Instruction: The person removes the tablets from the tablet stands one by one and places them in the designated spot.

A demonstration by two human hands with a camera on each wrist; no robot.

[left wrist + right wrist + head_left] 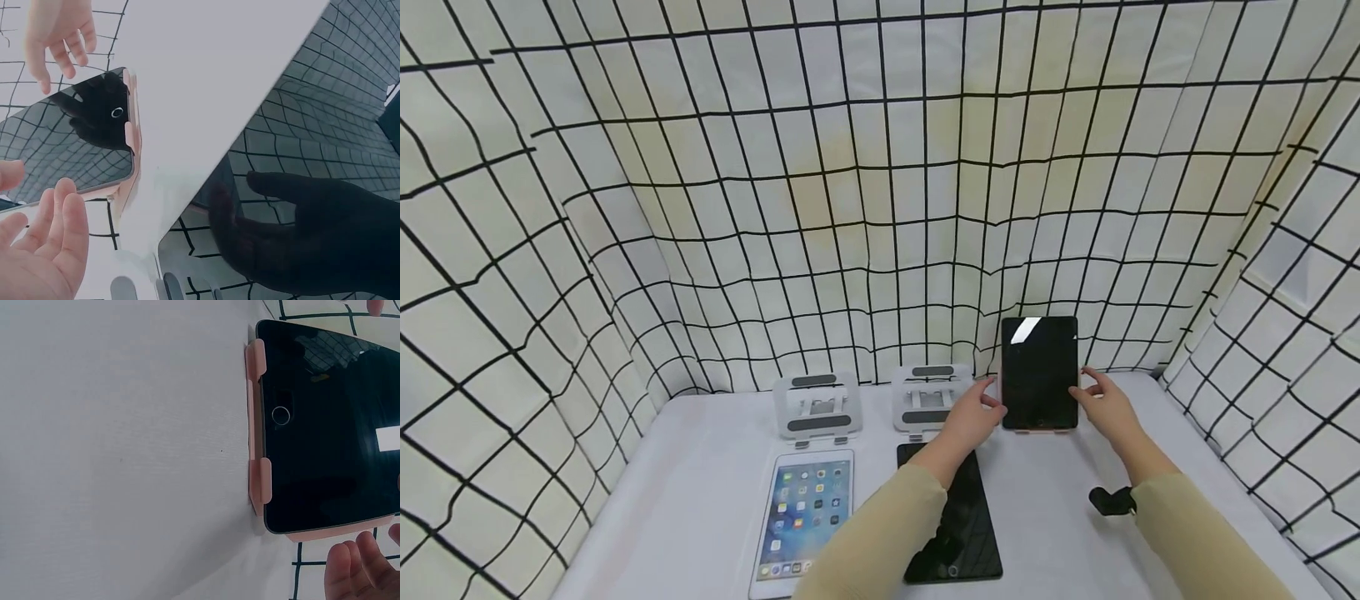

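Observation:
A black-screened tablet (1039, 375) stands upright in a pink stand (255, 425), whose two lower lips hold its bottom edge. My left hand (970, 417) is at the tablet's left edge, fingers extended and slightly bent. At the opposite edge is my right hand (1108, 412), its thumb overlapping the tablet's border in the head view. Relaxed fingers of both hands show beside the tablet in the left wrist view; whether they touch it I cannot tell. Another black tablet (966, 525) lies flat beneath my left forearm, reflecting the hand and the grid.
A white tablet (808, 517) with a lit home screen lies at the left of the white table (685, 500). Two grey-white stands, a left one (816, 408) and a middle one (925, 396), are behind the flat tablets. Black-and-white grid cloth (895, 192) encloses the table.

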